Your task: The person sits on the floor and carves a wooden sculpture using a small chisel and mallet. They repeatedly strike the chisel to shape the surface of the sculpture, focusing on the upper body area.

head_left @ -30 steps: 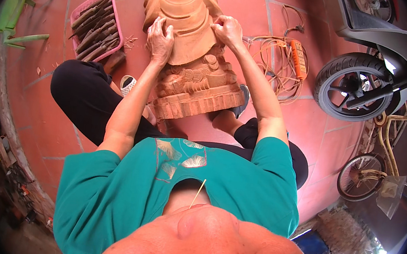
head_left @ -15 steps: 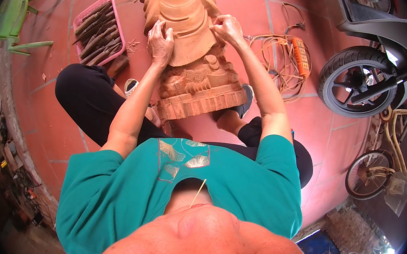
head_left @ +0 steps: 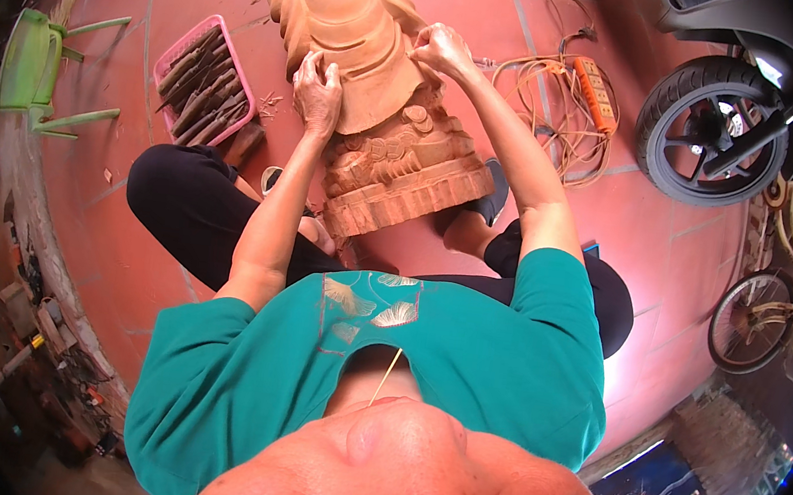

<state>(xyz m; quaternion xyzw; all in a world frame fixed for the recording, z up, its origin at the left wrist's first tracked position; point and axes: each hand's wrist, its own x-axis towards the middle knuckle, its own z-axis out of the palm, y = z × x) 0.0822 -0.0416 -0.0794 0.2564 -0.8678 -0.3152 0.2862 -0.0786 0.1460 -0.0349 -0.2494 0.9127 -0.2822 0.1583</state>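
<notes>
A carved wooden statue (head_left: 341, 8) with draped folds and a carved base (head_left: 406, 165) lies between my bent legs. My left hand (head_left: 318, 94) is at the left edge of its drapery, fingers curled against the wood. On the opposite side, my right hand (head_left: 442, 51) is closed in a pinch at the drapery's right edge. Whatever may be between those fingertips is too small or hidden to make out. Both forearms reach forward from green sleeves. The statue's top runs out of the picture.
At left, a pink basket (head_left: 247, 92) holds several chisel-like tools (head_left: 202, 84), near a green plastic chair (head_left: 34, 64). An orange power strip (head_left: 594, 94) with tangled cords lies at right, beside a motorbike wheel (head_left: 708, 131) and a bicycle wheel (head_left: 750, 322). The floor is red tile.
The view has shifted and turned slightly, so the surroundings appear displaced. Both hands stay at about the same spots on the statue, with only slight changes in the fingers.
</notes>
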